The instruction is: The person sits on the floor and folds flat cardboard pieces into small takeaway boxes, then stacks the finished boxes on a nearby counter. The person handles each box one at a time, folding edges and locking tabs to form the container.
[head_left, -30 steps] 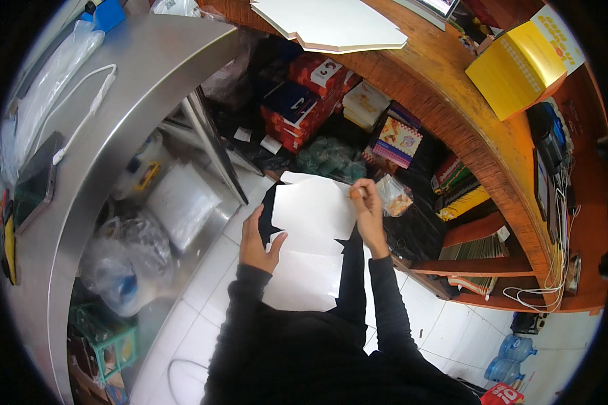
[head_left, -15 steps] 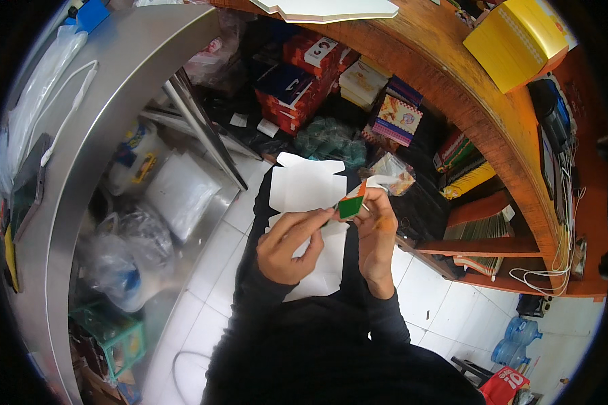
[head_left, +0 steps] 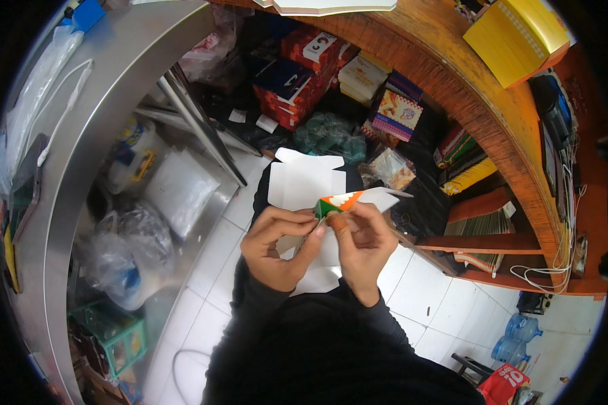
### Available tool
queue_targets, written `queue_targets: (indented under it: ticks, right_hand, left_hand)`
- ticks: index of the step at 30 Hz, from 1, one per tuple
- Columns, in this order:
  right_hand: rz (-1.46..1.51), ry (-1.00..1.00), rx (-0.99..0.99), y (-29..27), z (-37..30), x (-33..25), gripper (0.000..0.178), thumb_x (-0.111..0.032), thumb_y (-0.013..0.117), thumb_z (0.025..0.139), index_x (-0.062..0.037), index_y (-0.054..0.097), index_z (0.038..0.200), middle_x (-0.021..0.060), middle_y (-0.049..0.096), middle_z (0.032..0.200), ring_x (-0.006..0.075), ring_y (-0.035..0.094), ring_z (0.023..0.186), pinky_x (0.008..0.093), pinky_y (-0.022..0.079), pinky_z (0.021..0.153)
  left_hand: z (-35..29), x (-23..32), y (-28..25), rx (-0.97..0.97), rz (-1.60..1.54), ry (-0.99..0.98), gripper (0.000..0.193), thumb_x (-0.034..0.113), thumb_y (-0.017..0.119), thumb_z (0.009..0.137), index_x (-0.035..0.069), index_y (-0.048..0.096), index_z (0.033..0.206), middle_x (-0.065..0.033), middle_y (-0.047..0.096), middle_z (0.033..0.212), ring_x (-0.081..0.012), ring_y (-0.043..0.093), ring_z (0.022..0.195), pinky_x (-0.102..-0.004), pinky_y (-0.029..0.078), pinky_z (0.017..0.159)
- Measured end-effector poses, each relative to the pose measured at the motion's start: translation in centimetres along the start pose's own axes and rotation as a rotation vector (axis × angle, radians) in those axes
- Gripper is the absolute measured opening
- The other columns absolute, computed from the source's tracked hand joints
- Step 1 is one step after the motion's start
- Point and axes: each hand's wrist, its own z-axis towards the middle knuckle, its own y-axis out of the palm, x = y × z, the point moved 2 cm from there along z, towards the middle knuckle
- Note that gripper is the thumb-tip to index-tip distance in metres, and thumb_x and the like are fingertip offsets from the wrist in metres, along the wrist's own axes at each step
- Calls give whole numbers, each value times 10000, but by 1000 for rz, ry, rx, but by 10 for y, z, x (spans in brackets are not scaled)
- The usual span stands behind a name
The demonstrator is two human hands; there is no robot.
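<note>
The fingers [head_left: 315,233] of both hands now pinch one small spot on a flat white card [head_left: 304,185], at the corner where green and orange print shows. A second ago the hands were apart. The left hand [head_left: 277,246] lay on the card's left side and the right hand [head_left: 365,246] held its top right edge, and the card faced up all white. Then the hands came together at the middle. Now a flap [head_left: 358,199] is bent up and sticks out toward 2 o'clock, so its printed side peeks out.

That looks like a fold being made. The card seems to be a box that is still flat, and one flap has been turned. Most of it is still flat, so the folding looks to be just starting.

The card sits in the middle of the view, over the dark lap [head_left: 344,351]. Part of it goes up toward 12 o'clock past the hands, and part hangs below them.

A steel counter [head_left: 115,88] curves along 9 to 11 o'clock. A wood shelf [head_left: 466,81] with boxes runs from 12 to 3 o'clock. Plastic bags [head_left: 121,250] lie at 8 o'clock.
</note>
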Motion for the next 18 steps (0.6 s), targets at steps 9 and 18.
queue_targets:
  ticks: [9, 18]
  right_hand:
    - [-314, -289, -47, 16, -11, -8, 310, 118, 690, 780, 63, 660, 1084, 167, 650, 1014, 226, 672, 885, 273, 521, 756]
    - [-273, -276, -90, 16, -13, -5, 322, 122, 677, 778, 76, 650, 1095, 180, 655, 974, 245, 675, 860, 271, 513, 740]
  left_hand:
    - [2, -6, -7, 3, -142, -93, 138, -83, 737, 767, 2, 689, 863, -97, 609, 938, -245, 682, 954, -341, 529, 895]
    - [6, -7, -12, -48, -85, -52, 117, -48, 749, 775, 6, 688, 859, -99, 606, 925, -252, 686, 944, -353, 535, 891]
